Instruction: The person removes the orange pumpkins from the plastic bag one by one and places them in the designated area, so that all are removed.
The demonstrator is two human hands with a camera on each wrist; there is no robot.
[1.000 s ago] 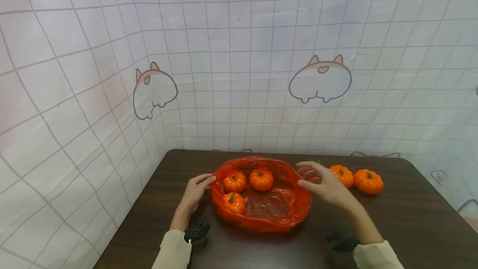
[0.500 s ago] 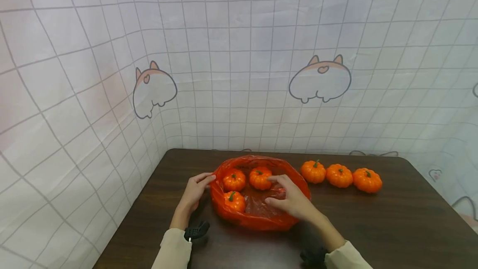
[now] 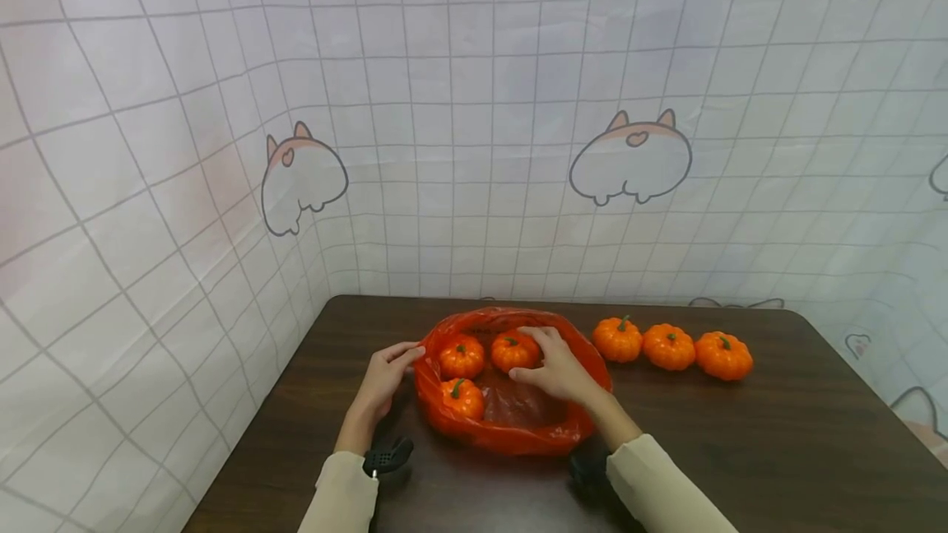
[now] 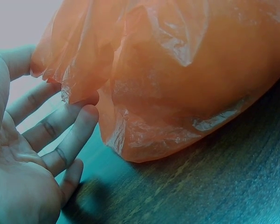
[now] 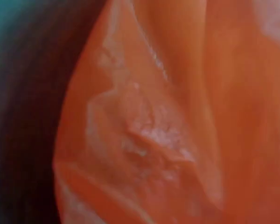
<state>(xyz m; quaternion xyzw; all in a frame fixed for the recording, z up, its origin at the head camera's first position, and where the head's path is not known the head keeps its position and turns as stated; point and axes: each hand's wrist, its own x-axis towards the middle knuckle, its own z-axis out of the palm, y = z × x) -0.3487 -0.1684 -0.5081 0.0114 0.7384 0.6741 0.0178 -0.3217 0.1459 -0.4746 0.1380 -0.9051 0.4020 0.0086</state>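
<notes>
Head view: the red bag (image 3: pixel 511 437) is lying wide open on the dark table (image 3: pixel 733 434). The left hand (image 3: pixel 383 375) is pinching the bag's rim at its left side. The right hand (image 3: pixel 557 365) is reaching over the bag's right side, its thumb and fingers curving about the far middle pumpkin (image 3: pixel 508 354) inside; whether they are gripping it or merely surrounding it, I cannot tell. Two more pumpkins are sitting along the bag's left inner wall: a rear one (image 3: pixel 461 358) and a front one (image 3: pixel 464 401). Outside, right of the bag, a row of three pumpkins (image 3: pixel 669 347) is resting. Behind the bag a gridded cloth (image 3: pixel 474 220) is hanging.

Left wrist view: gathered plastic at the bag's edge is running between thumb and fingers.

Right wrist view: crumpled bag plastic is filling most of the blurred frame; the bag's contents are probably being screened by it.
</notes>
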